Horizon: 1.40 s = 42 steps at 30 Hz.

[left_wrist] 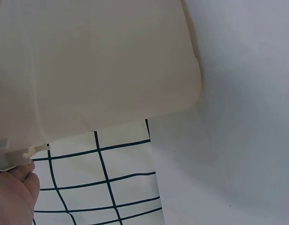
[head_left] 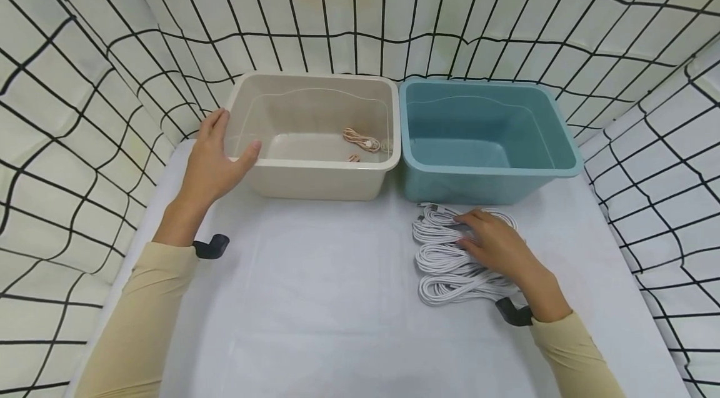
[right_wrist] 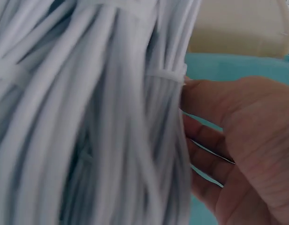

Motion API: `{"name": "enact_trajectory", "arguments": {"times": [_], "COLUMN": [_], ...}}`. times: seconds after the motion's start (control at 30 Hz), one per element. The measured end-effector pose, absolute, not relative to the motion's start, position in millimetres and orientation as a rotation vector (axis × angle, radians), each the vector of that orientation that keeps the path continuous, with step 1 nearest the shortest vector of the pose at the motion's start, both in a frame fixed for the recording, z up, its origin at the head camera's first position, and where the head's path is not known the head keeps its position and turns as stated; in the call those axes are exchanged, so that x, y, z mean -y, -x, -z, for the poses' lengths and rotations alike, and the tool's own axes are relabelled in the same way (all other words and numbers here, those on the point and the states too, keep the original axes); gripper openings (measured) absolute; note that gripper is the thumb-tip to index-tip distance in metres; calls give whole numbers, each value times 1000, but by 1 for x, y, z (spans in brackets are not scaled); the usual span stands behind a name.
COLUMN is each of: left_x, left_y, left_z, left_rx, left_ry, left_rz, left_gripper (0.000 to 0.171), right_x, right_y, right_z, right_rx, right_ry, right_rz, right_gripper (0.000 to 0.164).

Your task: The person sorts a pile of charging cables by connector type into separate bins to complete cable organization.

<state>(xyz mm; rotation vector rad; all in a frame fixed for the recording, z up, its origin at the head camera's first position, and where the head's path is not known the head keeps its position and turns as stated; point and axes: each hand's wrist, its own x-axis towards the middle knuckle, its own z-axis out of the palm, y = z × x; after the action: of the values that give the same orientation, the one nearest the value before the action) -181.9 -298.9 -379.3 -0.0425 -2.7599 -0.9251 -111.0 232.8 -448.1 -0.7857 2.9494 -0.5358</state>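
My left hand (head_left: pixel 214 160) holds the front left corner of a beige plastic bin (head_left: pixel 315 180). Its thumb lies over the front rim, while the fingers are at the left side. In the left wrist view, part of that hand (left_wrist: pixel 15 192) shows by the bin's rim. Several coiled white cables (head_left: pixel 444 257), tied with bands, lie in a row before the teal bin (head_left: pixel 450 189). At the farther coils, my right hand (head_left: pixel 500 245) pinches a bundle between thumb and fingers. The right wrist view shows the banded white cables (right_wrist: pixel 111 117) up close against the fingertips (right_wrist: pixel 193 91).
Inside the beige bin lie a coiled tan cable (head_left: pixel 361 140) and a smaller tan piece (head_left: pixel 353 158). Both bins stand side by side at the back of the white table (head_left: pixel 315 298). Black wire mesh (head_left: pixel 354 35) rises behind and on both sides.
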Motion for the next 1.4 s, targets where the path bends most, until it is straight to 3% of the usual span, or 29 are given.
{"name": "enact_trajectory", "arguments": {"times": [1.0, 1.4], "left_x": [304, 301], "left_y": [181, 184], "left_z": [385, 383], "left_rx": [2730, 2734], "left_ry": [32, 44], "left_rz": [934, 925], "left_gripper": [89, 89], "right_x": [-219, -234], "right_y": [110, 108], "right_z": [457, 438], "right_rx": [-2873, -2838], "right_ry": [740, 807], "right_rz": [519, 616], "right_gripper": [36, 34]}}
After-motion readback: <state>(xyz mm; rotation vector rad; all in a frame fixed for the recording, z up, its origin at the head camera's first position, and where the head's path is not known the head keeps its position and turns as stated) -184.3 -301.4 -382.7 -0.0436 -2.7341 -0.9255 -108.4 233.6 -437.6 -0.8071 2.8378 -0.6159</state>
